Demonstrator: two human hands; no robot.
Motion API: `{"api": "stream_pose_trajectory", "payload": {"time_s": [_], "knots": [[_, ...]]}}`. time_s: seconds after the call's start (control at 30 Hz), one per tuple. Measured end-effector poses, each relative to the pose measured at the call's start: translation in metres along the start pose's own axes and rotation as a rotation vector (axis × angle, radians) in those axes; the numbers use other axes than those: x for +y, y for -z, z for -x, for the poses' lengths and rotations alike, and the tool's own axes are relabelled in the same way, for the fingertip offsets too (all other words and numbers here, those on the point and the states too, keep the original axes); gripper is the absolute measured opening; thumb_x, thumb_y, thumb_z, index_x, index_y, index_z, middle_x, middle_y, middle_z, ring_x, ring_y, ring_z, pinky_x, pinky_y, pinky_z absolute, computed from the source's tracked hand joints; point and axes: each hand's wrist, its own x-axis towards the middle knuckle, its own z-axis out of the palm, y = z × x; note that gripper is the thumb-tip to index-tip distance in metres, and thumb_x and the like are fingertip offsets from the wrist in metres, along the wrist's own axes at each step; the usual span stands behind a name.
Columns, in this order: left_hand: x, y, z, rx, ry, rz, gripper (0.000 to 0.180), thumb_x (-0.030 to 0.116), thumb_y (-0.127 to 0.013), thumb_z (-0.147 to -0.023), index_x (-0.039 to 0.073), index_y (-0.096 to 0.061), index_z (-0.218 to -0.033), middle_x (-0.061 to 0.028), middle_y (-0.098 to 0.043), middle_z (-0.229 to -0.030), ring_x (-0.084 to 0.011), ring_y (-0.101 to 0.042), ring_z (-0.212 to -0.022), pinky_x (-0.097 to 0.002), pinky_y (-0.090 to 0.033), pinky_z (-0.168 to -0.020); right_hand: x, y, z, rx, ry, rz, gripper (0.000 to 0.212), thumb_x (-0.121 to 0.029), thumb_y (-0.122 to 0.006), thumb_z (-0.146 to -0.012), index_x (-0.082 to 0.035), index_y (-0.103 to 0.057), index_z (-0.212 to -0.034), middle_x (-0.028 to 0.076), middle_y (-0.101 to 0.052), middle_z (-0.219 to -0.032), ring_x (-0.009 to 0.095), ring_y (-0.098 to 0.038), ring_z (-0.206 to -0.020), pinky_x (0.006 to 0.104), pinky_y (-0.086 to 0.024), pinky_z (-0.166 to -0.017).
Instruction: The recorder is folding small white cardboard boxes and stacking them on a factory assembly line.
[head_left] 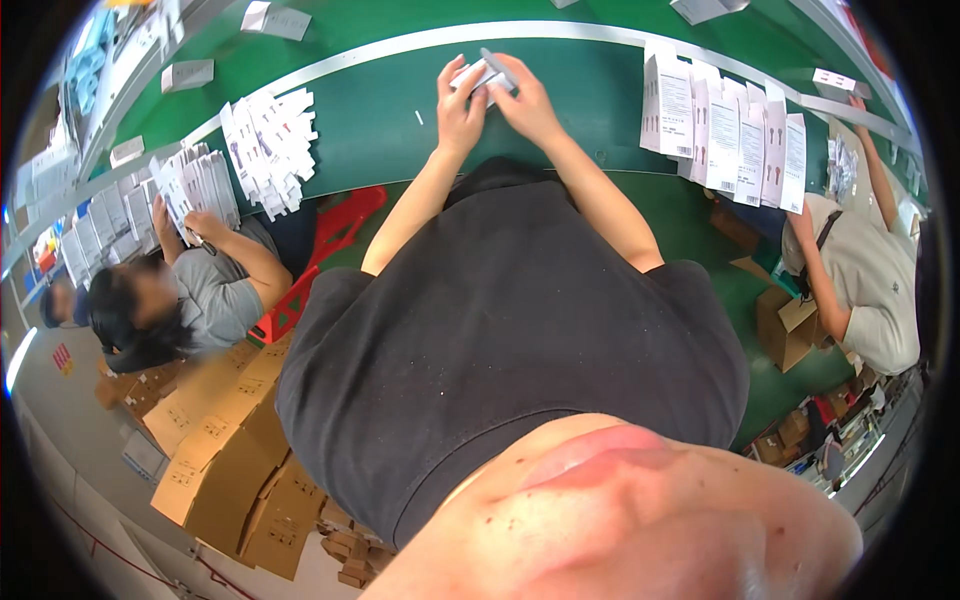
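Observation:
Above the green table, my two hands meet around a small white box (pixel 482 77). My left hand (pixel 462 115) is closed on its left side, with the fingers curled over it. From the right, my right hand (pixel 528 103) closes on the same box. A slim grey piece (pixel 498 68) slants across the top of the box beside my right fingers; I cannot tell whether it is in the box or held against it. The lower part of the box is hidden by my fingers.
Stacked flat white cartons (pixel 268 150) lie at the left, and upright printed boxes (pixel 725 125) stand in a row at the right. A small white strip (pixel 418 117) lies on the green table (pixel 370 120). Co-workers sit at both sides, near a red chair (pixel 345 222) and brown cartons (pixel 225 450).

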Motion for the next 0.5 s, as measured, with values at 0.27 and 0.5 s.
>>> {"api": "stream_pose_trajectory", "payload": {"time_s": [0.27, 0.5], "knots": [[-0.024, 0.012, -0.009, -0.245, -0.056, -0.063, 0.039, 0.008, -0.071, -0.08, 0.006, -0.07, -0.119, -0.0169, -0.053, -0.138, -0.0327, -0.062, -0.114, -0.037, -0.055, -0.088, -0.009, -0.028, -0.005, 0.064, 0.261, 0.664, 0.052, -0.034, -0.058, -0.098, -0.005, -0.054, -0.141, 0.016, -0.05, -0.147, 0.033, -0.048, -0.135, 0.0515, -0.029, -0.116], [-0.042, 0.019, -0.019, -0.269, -0.179, -0.011, 0.053, 0.009, -0.074, -0.076, 0.006, -0.064, -0.129, -0.0142, -0.058, -0.136, -0.0296, -0.064, -0.112, -0.0358, -0.056, -0.086, -0.008, -0.061, 0.006, 0.294, 0.343, 0.877, 0.055, -0.031, -0.061, -0.096, -0.003, -0.052, -0.142, 0.019, -0.049, -0.147, 0.037, -0.044, -0.138, 0.0593, -0.023, -0.116]]}}
